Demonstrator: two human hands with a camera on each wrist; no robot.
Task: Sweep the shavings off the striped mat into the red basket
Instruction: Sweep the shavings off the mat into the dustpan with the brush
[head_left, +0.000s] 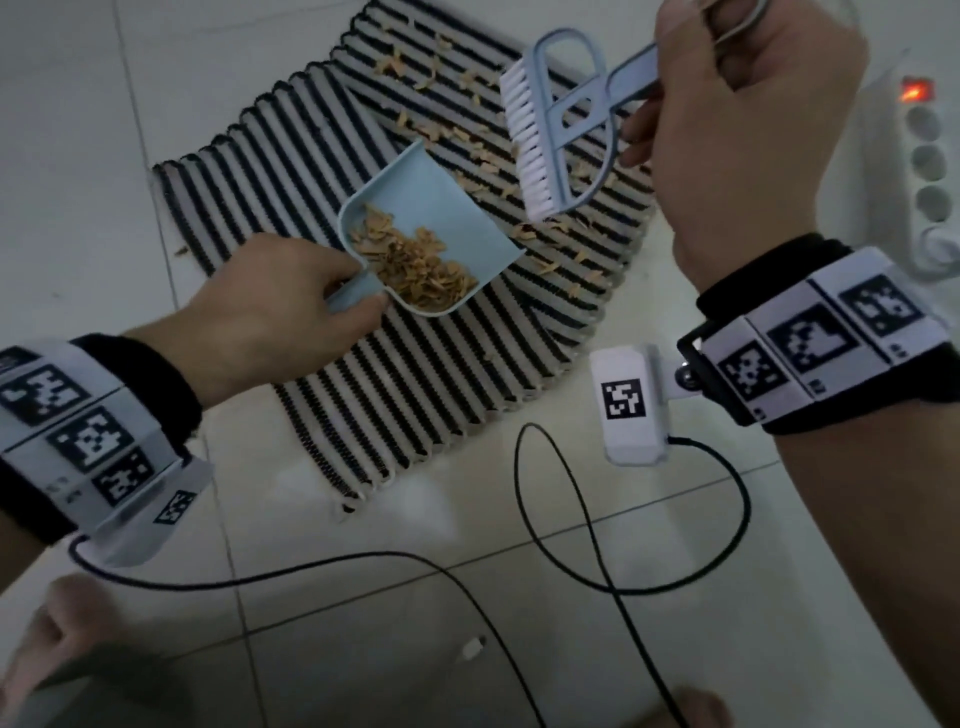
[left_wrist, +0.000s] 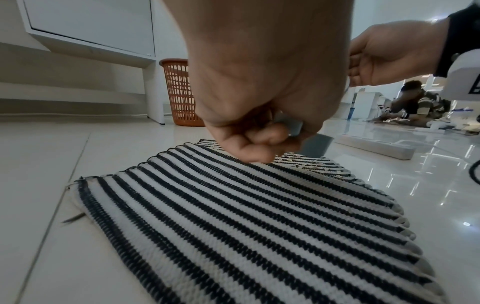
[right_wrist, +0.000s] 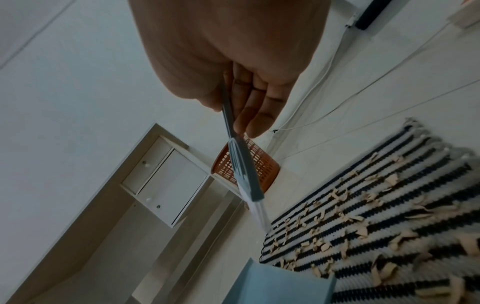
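A black-and-white striped mat (head_left: 415, 364) lies on the tiled floor. Tan shavings (head_left: 467, 140) are scattered over its far half. My left hand (head_left: 291, 301) grips the handle of a light blue dustpan (head_left: 431, 208), tilted above the mat with a heap of shavings (head_left: 415, 265) inside. My right hand (head_left: 737, 114) holds the handle of a light blue brush (head_left: 550, 135), raised, its white bristles (head_left: 524, 145) facing the pan. The red basket (left_wrist: 179, 92) stands beyond the mat beside a white cabinet; the right wrist view shows the basket (right_wrist: 262, 166) behind the brush (right_wrist: 244, 170).
A white power strip (head_left: 930, 156) with a lit red switch lies right of the mat. Black cables (head_left: 571, 519) loop over the floor in front. A white cabinet (left_wrist: 91, 30) stands at the left of the basket. Another person (left_wrist: 415, 102) sits far off on the floor.
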